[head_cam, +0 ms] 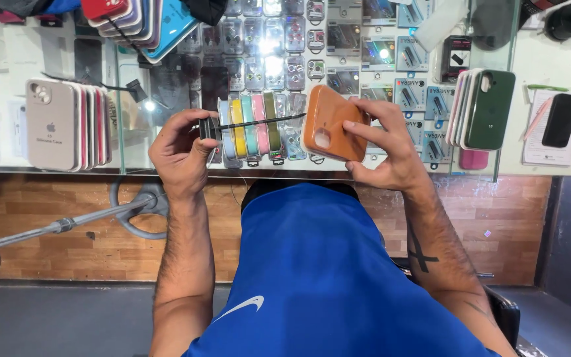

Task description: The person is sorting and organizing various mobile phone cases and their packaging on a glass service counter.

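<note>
Right hand [381, 149] grip clasps orange phone case [330, 123]; left hand [181, 153] pinches black phone [249, 124].

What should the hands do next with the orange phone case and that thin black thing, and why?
Probably bring the two together. The right hand holds the orange phone case tilted up, and the left hand pinches a thin black flat piece edge-on, pointing toward the case but not touching it.
</note>
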